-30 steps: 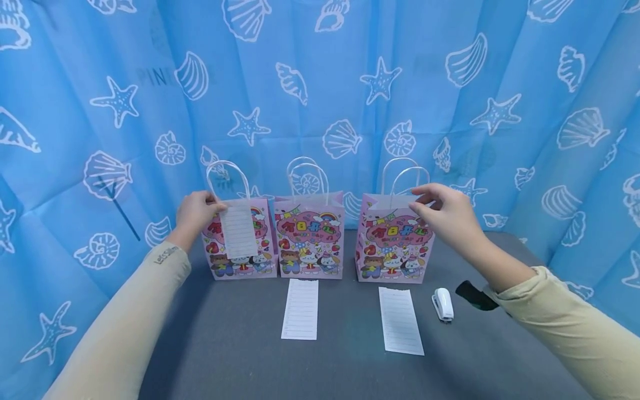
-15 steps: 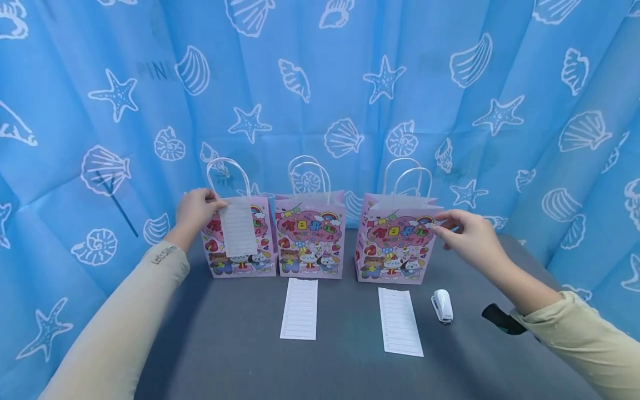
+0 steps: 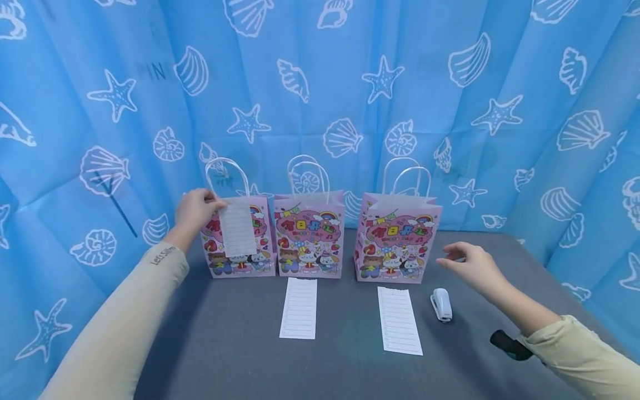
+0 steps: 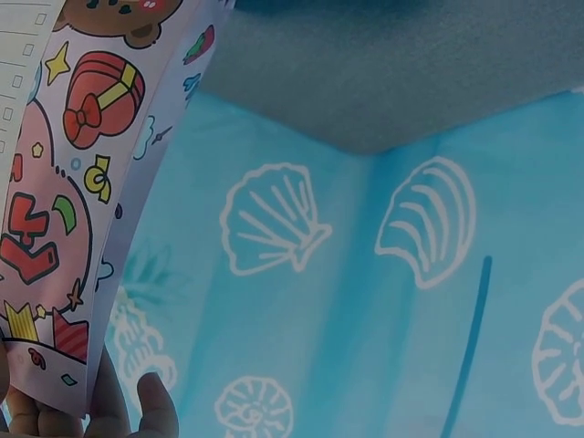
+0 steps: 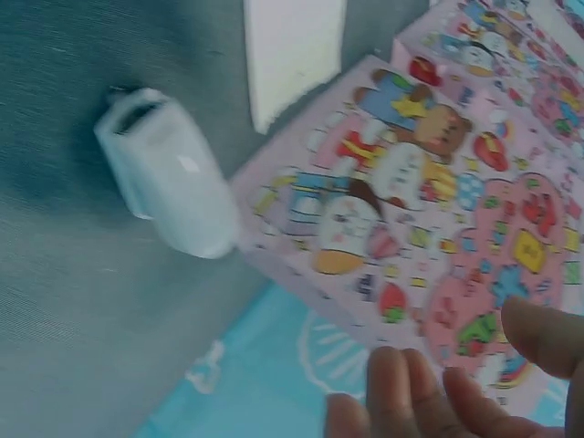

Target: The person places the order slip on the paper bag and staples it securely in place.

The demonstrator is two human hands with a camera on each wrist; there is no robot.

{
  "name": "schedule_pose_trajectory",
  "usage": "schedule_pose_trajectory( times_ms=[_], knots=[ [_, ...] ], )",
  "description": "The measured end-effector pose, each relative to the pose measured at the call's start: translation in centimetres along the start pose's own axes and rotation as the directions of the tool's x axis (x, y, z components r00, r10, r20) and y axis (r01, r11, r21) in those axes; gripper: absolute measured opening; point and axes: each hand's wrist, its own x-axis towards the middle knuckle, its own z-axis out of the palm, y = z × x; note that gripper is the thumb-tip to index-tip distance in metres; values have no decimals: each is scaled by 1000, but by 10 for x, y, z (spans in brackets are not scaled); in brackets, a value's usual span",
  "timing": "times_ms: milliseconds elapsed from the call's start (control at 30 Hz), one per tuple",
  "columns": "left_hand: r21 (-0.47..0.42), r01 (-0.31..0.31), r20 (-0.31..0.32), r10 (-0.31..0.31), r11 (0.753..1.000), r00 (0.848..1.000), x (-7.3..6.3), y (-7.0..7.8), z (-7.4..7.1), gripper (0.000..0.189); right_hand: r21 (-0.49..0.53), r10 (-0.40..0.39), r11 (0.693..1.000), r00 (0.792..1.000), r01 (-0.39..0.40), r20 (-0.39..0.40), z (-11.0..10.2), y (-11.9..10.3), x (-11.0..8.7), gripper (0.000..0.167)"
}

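A left hand point(image 4: 108, 408) at 7 o'clock grips a pink cartoon-print bag point(image 4: 68, 210) at 9 — checkbox-lined slip point(image 4: 15, 59) over it at 10 — with grey bench point(image 4: 392, 73) at 1, blue seashell curtain point(image 4: 356, 310) from 3 to 6.

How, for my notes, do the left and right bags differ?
A paper slip partly covers the left bag; the right bag shows its whole front. The left hand grips the slip at the left bag's top; no hand grips the right bag. The left bag stands close beside the middle bag; the right bag, farther off. Both are pink with matching prints.
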Motion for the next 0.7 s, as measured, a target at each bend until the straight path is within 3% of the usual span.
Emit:
schedule_pose_trajectory(
  times_ms=[100,333,700],
  knots=[
    [5,4,-3,-4,1000,1000,1,-1,-1,27,32,70,997,995,-72,75,4,10,0,52],
    [-7,7,-2,-7,1000,1000,0,1,0,28,74,196,973,956,-217,218,10,30,2,71],
    [1,21,1,-21,1000,1000,0,1,0,27,84,289,939,899,-333,330,27,54,3,65]
  ],
)
